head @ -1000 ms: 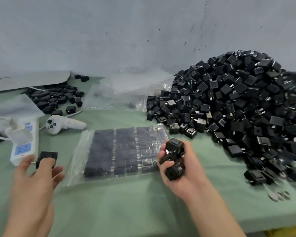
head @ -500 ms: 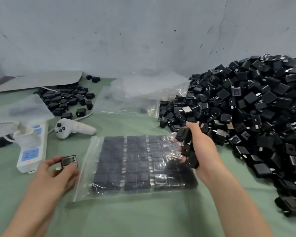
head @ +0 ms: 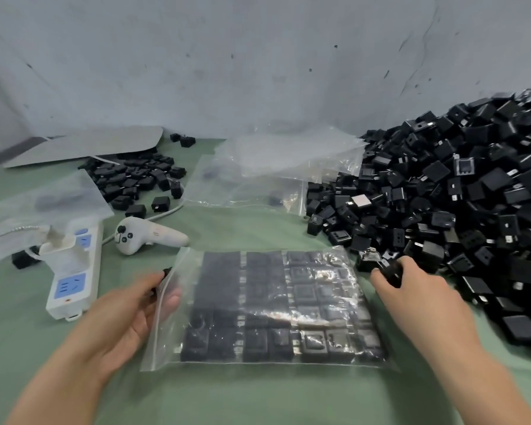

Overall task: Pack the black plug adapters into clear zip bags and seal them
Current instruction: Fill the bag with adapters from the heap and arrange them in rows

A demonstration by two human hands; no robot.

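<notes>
- Clear zip bag [head: 178, 338] lies flat on the green table [head: 258, 394], filled with rows of packed adapters [head: 307, 292].
- Left hand [head: 126, 317] at the bag's open left edge, fingers pinching one black adapter [head: 165, 273].
- Right hand [head: 411, 289] has its fingers curled round the held adapters [head: 387, 268], beside the adapter pile [head: 457, 194].

Small packing workshop, heaped black adapters [head: 442, 204], bare wall [head: 227, 56], green-covered bench [head: 258, 394]

- I see two forearms, bare all the way to the bottom edge.
- Now the left grip [head: 126, 314]: a bare hand, uncovered.
- And the right grip [head: 411, 289], bare as well, its edges blurred.
</notes>
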